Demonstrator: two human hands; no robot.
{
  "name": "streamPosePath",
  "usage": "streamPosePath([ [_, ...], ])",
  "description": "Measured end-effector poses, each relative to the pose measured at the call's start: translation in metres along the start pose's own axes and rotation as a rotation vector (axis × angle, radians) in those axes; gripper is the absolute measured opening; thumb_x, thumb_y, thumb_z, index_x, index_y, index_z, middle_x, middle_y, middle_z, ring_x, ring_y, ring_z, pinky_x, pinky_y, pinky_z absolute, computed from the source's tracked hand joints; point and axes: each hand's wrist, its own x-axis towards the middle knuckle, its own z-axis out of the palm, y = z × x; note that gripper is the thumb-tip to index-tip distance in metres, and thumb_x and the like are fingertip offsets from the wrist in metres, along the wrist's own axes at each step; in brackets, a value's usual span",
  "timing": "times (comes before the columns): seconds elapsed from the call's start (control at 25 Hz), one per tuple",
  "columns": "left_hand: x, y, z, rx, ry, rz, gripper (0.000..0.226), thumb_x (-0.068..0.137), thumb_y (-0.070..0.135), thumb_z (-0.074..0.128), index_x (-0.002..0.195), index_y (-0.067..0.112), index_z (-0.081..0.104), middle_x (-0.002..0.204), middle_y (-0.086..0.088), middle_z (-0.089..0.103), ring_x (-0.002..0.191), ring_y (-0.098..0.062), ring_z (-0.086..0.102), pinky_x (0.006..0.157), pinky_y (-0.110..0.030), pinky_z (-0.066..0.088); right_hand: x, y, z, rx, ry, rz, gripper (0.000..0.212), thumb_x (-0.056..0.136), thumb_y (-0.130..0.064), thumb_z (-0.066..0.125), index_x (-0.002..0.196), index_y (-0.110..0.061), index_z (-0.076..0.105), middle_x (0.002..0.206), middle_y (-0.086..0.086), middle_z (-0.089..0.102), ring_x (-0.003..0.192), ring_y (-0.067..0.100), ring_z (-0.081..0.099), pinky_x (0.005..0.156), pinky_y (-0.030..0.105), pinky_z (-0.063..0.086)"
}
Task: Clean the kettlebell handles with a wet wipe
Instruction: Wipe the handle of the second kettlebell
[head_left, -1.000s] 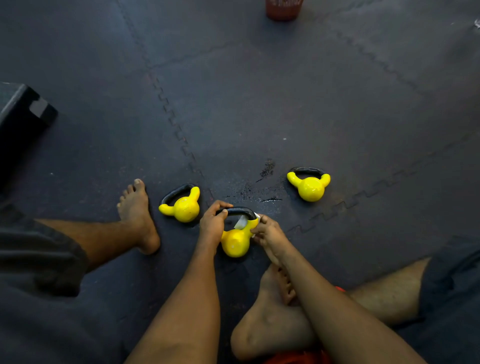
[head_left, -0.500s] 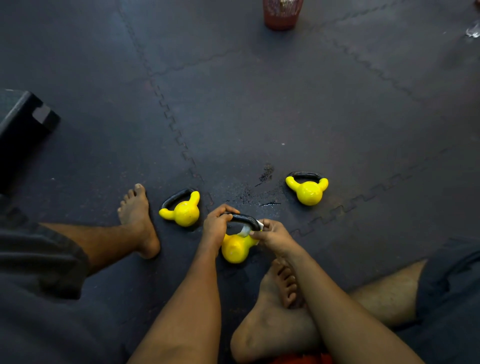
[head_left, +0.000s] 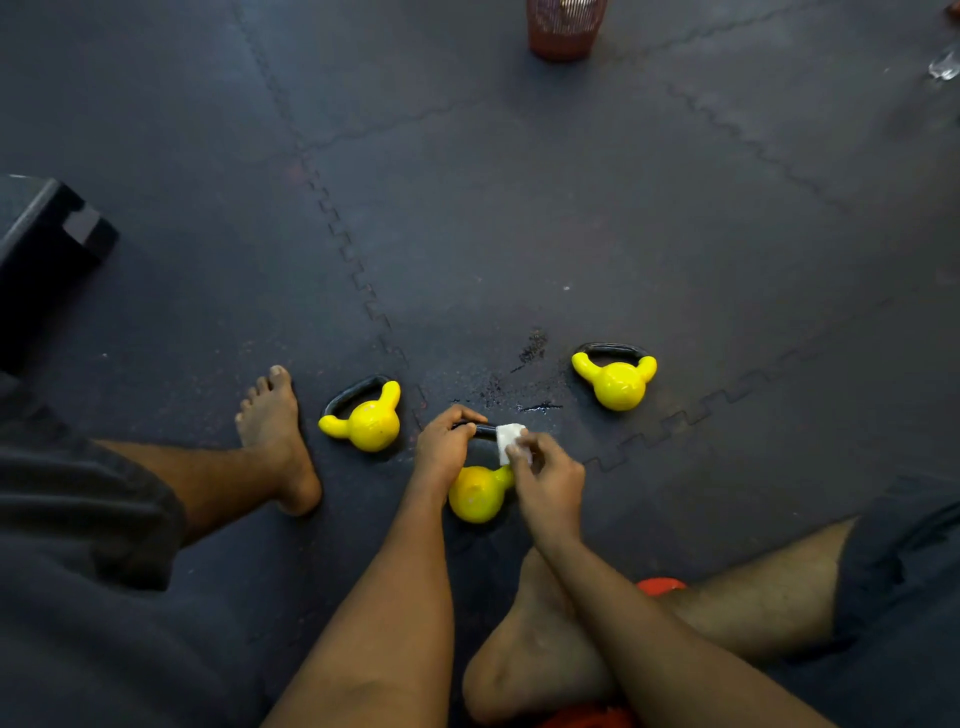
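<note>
Fingers (head_left: 519, 453) of the right hand (head_left: 553, 480) pinch a wet wipe (head_left: 509, 436) onto the black handle (head_left: 483, 430) of the middle kettlebell (head_left: 475, 496), lower centre. The left hand (head_left: 444, 449) curls round that handle, likely steadying it. Beyond, a left kettlebell (head_left: 366, 423) and a right kettlebell (head_left: 618, 382) stand within reach.

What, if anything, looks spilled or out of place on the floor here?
Dark, wet-looking splotches mark the mat just beyond the middle kettlebell, like drips or a small spill. Otherwise nothing stands out: left hand grips its handle, right hand pinches the wipe.
</note>
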Motion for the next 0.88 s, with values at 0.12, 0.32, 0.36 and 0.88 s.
streamPosePath([
  [0.12, -0.001, 0.000, 0.000, 0.030, -0.026, 0.019, 0.027, 0.085, 0.002, 0.056, 0.078, 0.024, 0.070, 0.085, 0.002, 0.068, 0.078, -0.010, 0.056, 0.070, -0.025, 0.043, 0.025, 0.008, -0.009, 0.062, -0.129, 0.114, 0.012, 0.083, -0.016, 0.073, 0.093, -0.014, 0.069, 0.086, -0.002, 0.071, 0.083, 0.010, 0.067, 0.071, 0.018, 0.050],
  [0.32, 0.001, -0.003, -0.002, 0.034, -0.021, 0.013, 0.029, 0.084, 0.003, 0.055, 0.073, 0.026, 0.069, 0.083, 0.002, 0.069, 0.079, -0.013, 0.057, 0.072, -0.028, 0.043, 0.033, 0.009, -0.010, -0.159, -0.210, 0.025, 0.021, 0.083, -0.039, 0.071, 0.092, -0.021, 0.075, 0.079, -0.006, 0.073, 0.076, 0.006, 0.068, 0.066, 0.025, 0.052],
  [0.36, 0.000, -0.002, -0.002, 0.035, -0.024, 0.005, 0.028, 0.084, 0.004, 0.055, 0.073, 0.026, 0.069, 0.084, 0.002, 0.069, 0.079, -0.013, 0.057, 0.073, -0.029, 0.044, 0.026, 0.008, -0.008, -0.235, -0.162, -0.032, 0.023, 0.084, -0.041, 0.069, 0.092, -0.021, 0.073, 0.076, -0.006, 0.072, 0.072, 0.007, 0.066, 0.063, 0.026, 0.051],
  [0.88, -0.002, 0.003, -0.007, -0.143, -0.104, -0.018, 0.034, 0.077, -0.009, 0.045, 0.063, 0.011, 0.069, 0.065, 0.003, 0.069, 0.074, -0.017, 0.056, 0.070, -0.030, 0.042, 0.045, 0.006, -0.025, 0.228, -0.721, 0.309, 0.033, 0.076, -0.004, 0.079, 0.107, 0.001, 0.067, 0.096, 0.017, 0.074, 0.085, 0.019, 0.068, 0.075, 0.030, 0.055],
])
